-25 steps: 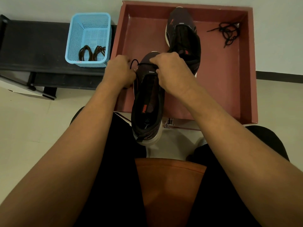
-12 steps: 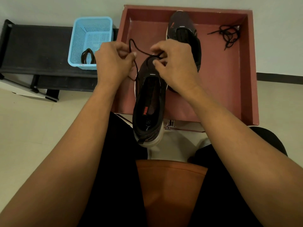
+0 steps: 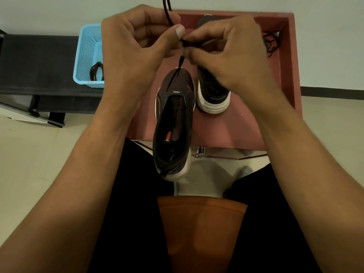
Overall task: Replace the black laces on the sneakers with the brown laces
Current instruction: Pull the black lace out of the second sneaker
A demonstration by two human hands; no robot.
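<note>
— Both hands are sitting higher than half a second ago, lifted off the toe of the near sneaker (image 3: 173, 125), and the black lace (image 3: 175, 74) is coming up with them.

— What are they holding?

— The left hand (image 3: 136, 46) is pinching the lace between its thumb and curled fingers. The right hand (image 3: 228, 52) is pinching a bunched bit of it just beside that thumb. One strand is running up out of the top of the view; another is hanging down onto the toe.

— And the brown laces (image 3: 96, 72)?

— They are lying untouched in the blue basket (image 3: 86, 46) on the black bench (image 3: 39, 56), well apart from the hands. The other sneaker (image 3: 212, 104) is standing in the red tray (image 3: 291, 62), with a loose black lace (image 3: 271, 44) in the far corner.

— What is worrying you?

— The near sneaker's heel is hanging past the tray's near edge, and neither hand is steadying it. If the lace is catching in an eyelet, a sharp pull is likely to drag or tip the shoe off. The bunched bit may also be tightening into a knot if the hands are pulling apart.

— Is it catching?

— I cannot tell, because the hanging end is blending into the dark upper. Both hands' fingertips are hiding the bunch, the right hand is covering the other sneaker's front, and the upper strand's end is cut off.
</note>
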